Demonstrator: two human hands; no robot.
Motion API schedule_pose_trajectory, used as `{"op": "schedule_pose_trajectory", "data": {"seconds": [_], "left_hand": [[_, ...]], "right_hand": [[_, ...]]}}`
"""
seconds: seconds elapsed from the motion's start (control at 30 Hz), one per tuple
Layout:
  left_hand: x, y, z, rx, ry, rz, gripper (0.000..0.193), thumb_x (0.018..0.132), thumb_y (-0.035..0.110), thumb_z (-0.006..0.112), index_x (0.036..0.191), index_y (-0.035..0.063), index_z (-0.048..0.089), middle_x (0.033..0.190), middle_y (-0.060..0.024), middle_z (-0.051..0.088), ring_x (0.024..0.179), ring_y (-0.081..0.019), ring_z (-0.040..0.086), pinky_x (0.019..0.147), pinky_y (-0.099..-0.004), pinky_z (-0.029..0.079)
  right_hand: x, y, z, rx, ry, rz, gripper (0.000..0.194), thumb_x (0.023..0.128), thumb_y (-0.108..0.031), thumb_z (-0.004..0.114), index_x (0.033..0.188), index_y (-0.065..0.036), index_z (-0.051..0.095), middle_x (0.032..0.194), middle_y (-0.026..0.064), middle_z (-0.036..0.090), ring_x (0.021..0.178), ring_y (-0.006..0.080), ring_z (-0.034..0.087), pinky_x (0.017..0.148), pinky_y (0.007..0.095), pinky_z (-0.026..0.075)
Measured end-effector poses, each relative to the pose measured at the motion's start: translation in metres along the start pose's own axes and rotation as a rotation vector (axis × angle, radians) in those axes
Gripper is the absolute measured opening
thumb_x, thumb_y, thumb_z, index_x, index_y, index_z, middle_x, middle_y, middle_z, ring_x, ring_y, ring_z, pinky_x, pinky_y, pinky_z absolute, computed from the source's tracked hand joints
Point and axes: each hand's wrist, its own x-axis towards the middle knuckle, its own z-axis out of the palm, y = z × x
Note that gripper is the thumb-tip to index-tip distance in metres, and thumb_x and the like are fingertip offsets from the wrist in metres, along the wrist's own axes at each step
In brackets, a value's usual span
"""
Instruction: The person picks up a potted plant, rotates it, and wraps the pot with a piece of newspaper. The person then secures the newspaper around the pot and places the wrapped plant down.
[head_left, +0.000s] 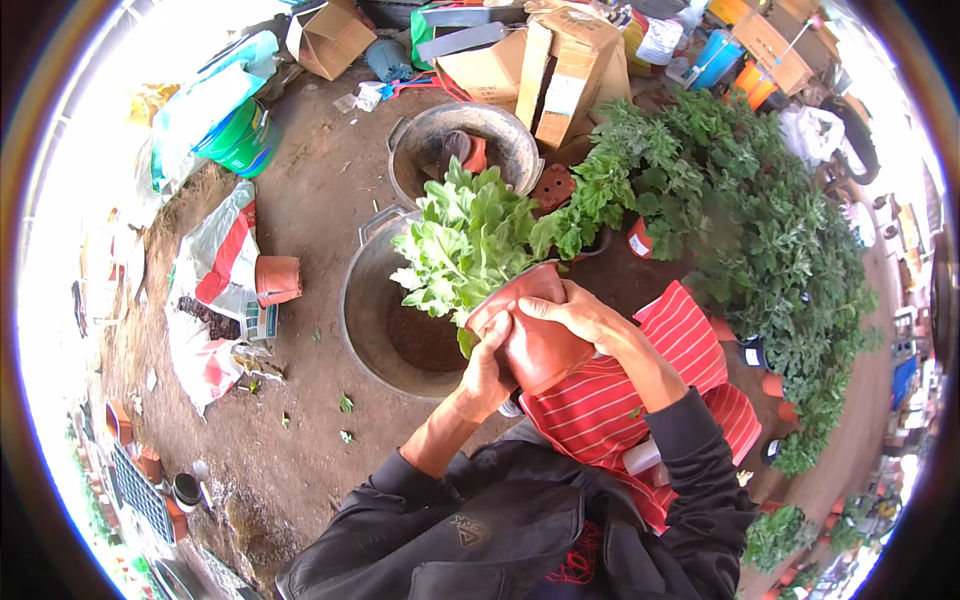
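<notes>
Both my hands hold a terracotta-coloured plant pot (541, 330), tilted so that its leafy green plant (469, 244) points up and to the left. My left hand (487, 371) grips the pot's near left side, the thumb by the rim. Across the pot's upper right side lies my right hand (577, 311), fingers spread over it. Below the plant is a large metal basin (356, 330) with dark soil in the bottom. Beyond it, a second metal basin (416, 124) holds small pots. A red striped cloth (675, 337) lies beside my right forearm.
Many potted leafy plants (780, 247) crowd the right side. An empty pot (277, 280) lies on its side against an opened soil bag (225, 255) at left. Cardboard boxes (487, 67) stand at the back, a green bucket (244, 139) at back left, a seedling tray (142, 491) at lower left.
</notes>
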Motion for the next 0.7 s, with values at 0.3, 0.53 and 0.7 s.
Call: {"op": "schedule_pose_trajectory", "data": {"seconds": [0.3, 0.53, 0.7], "left_hand": [[-0.015, 0.039, -0.017, -0.013, 0.107, -0.091, 0.069, 0.094, 0.041, 0.078, 0.149, 0.0103, 0.049, 0.141, -0.0102, 0.06, 0.133, -0.0275, 0.057, 0.114, -0.051, 0.046], [-0.038, 0.043, -0.048, 0.198, 0.403, 0.042, 0.06, 0.096, 0.048, 0.074, 0.138, 0.0104, 0.056, 0.122, -0.005, 0.068, 0.102, -0.0179, 0.064, 0.089, -0.034, 0.052], [-0.037, 0.04, -0.054, 0.035, 0.261, 0.069, 0.079, 0.093, 0.059, 0.073, 0.148, 0.0072, 0.052, 0.139, -0.0097, 0.065, 0.125, -0.0227, 0.064, 0.108, -0.0442, 0.051]], "right_hand": [[0.028, 0.02, 0.019, 0.42, -0.203, 0.338, 0.082, 0.093, -0.061, 0.071, 0.147, -0.002, 0.053, 0.139, 0.0177, 0.065, 0.123, 0.0286, 0.066, 0.106, 0.0453, 0.054], [0.043, 0.062, 0.043, 0.952, -0.399, 0.253, 0.078, 0.1, -0.061, 0.06, 0.151, -0.003, 0.048, 0.143, 0.0179, 0.062, 0.124, 0.0317, 0.066, 0.107, 0.0511, 0.054], [0.04, 0.083, 0.065, 1.119, -0.478, 0.115, 0.08, 0.102, -0.063, 0.053, 0.156, -0.005, 0.042, 0.15, 0.0191, 0.056, 0.13, 0.0333, 0.063, 0.11, 0.0536, 0.052]]}}
